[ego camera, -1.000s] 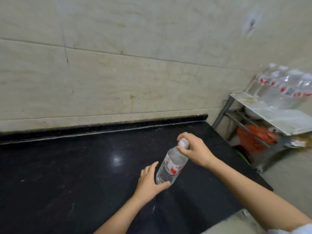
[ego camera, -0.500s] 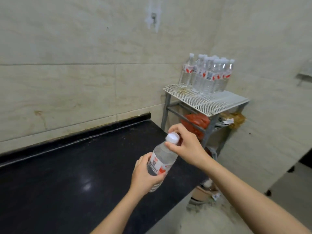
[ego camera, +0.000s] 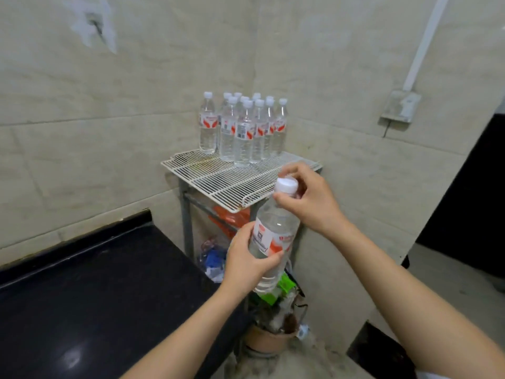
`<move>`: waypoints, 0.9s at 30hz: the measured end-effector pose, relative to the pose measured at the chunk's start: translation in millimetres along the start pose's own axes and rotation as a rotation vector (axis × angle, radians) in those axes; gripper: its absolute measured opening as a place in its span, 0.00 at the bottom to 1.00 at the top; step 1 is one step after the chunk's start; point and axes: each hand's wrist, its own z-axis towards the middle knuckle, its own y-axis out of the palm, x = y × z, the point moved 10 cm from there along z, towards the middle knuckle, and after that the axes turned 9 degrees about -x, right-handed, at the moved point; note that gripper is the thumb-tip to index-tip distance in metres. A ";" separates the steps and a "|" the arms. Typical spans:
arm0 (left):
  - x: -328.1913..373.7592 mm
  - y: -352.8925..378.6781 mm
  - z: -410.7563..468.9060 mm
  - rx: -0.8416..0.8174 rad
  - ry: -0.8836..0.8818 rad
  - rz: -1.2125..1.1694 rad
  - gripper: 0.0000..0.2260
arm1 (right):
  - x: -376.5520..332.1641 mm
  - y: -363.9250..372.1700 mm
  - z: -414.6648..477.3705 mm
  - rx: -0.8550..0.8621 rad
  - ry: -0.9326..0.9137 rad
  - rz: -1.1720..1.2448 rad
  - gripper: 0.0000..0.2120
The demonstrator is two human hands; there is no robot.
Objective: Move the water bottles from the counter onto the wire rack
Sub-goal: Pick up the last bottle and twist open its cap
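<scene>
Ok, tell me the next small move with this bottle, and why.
Probably carry the bottle forward and up over the wire rack's bare front area. The left hand grips its body, the right hand its cap, and it hangs below the shelf edge; the other bottles crowd the back.

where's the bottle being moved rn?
Head view, centre-right: the held bottle is in the air in front of the wire rack, left hand on its body, right hand at the cap.

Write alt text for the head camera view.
Both hands hold a water bottle in the air, left hand on the body, right hand at the cap. Behind it, a wire rack carries a cluster of bottles.
</scene>
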 end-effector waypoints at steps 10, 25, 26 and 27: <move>31.2 70.5 254.5 -0.029 0.170 -0.101 0.23 | 78.1 -125.7 173.3 0.120 -0.079 -0.010 0.18; -109.8 99.9 374.8 -0.106 -0.374 0.884 0.32 | 302.1 -165.5 356.8 0.222 0.046 0.273 0.19; -114.0 97.6 370.9 -0.091 -0.412 0.913 0.31 | 313.3 -158.1 368.0 0.175 0.063 0.266 0.20; -117.1 95.4 367.3 -0.066 -0.434 0.943 0.30 | 325.1 -150.2 377.5 0.134 0.077 0.260 0.20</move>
